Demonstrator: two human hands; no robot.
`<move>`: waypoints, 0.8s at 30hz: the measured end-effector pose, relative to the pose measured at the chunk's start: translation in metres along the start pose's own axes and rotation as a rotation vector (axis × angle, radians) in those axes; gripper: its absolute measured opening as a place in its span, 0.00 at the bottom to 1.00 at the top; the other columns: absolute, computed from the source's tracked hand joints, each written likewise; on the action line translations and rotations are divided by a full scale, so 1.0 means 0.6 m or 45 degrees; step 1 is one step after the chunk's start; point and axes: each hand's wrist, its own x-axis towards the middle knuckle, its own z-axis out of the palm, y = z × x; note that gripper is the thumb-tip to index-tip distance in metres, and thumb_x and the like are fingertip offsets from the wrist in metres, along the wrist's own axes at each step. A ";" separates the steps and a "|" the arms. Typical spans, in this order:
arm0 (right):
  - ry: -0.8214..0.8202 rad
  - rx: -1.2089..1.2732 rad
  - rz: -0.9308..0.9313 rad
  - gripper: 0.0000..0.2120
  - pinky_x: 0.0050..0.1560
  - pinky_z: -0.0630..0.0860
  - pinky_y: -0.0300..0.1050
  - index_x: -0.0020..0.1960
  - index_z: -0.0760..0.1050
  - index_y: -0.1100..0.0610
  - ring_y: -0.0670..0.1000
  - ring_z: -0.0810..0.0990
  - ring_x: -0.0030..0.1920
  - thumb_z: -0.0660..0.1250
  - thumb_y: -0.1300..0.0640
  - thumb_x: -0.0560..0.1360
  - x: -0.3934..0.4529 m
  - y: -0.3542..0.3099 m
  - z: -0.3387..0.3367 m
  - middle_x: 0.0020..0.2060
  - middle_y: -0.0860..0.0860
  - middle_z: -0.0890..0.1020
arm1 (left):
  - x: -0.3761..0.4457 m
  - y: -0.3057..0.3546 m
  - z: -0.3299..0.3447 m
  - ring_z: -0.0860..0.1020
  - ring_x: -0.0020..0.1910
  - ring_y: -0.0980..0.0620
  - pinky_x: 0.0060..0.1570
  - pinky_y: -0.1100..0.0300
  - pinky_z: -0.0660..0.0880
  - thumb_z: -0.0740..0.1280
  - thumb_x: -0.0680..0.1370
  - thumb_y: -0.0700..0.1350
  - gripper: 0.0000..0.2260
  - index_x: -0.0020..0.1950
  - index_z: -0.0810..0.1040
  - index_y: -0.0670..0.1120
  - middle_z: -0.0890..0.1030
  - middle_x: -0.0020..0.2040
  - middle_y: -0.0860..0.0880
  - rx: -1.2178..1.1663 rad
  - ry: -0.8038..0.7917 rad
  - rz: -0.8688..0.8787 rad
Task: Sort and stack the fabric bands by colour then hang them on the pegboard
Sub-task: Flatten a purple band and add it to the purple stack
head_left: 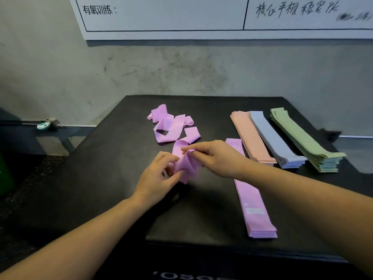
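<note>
Dim, even indoor light falls from above. Soft shadows lie under the hands (181,164) on the black desk (113,158). Handwriting on the whiteboard (302,11) smears with motion blur. Wide-angle distortion bends the edges; corners darken.

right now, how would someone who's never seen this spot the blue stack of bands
On the black platform, four flat stacks lie side by side to the right. The blue stack is second from the far right, between the peach stack and the green stack, and the only grey-blue one.
</note>
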 end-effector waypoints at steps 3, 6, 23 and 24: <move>0.056 0.026 -0.016 0.14 0.45 0.73 0.35 0.65 0.80 0.46 0.43 0.78 0.44 0.59 0.53 0.85 -0.016 -0.018 -0.014 0.48 0.40 0.81 | -0.008 0.010 -0.003 0.79 0.45 0.53 0.47 0.51 0.78 0.73 0.77 0.45 0.08 0.55 0.81 0.55 0.81 0.50 0.59 -0.048 0.048 -0.147; 0.196 0.112 0.001 0.13 0.50 0.78 0.46 0.61 0.81 0.48 0.47 0.81 0.47 0.59 0.53 0.85 -0.029 -0.032 -0.029 0.46 0.43 0.84 | -0.011 0.015 -0.020 0.80 0.42 0.54 0.45 0.54 0.79 0.72 0.78 0.47 0.07 0.55 0.81 0.57 0.81 0.49 0.60 0.009 -0.015 -0.276; 0.339 1.216 0.405 0.31 0.38 0.76 0.46 0.21 0.74 0.51 0.49 0.75 0.26 0.52 0.61 0.81 -0.115 -0.138 -0.106 0.21 0.48 0.74 | -0.028 0.101 -0.058 0.81 0.52 0.53 0.49 0.64 0.76 0.67 0.77 0.37 0.12 0.52 0.78 0.55 0.83 0.51 0.53 -0.160 -0.229 -0.463; 0.320 1.232 0.393 0.32 0.39 0.77 0.47 0.19 0.73 0.52 0.49 0.75 0.26 0.52 0.61 0.81 -0.123 -0.143 -0.109 0.21 0.49 0.73 | -0.028 0.118 -0.059 0.81 0.56 0.53 0.50 0.65 0.76 0.67 0.77 0.37 0.13 0.54 0.78 0.55 0.83 0.54 0.53 -0.248 -0.237 -0.461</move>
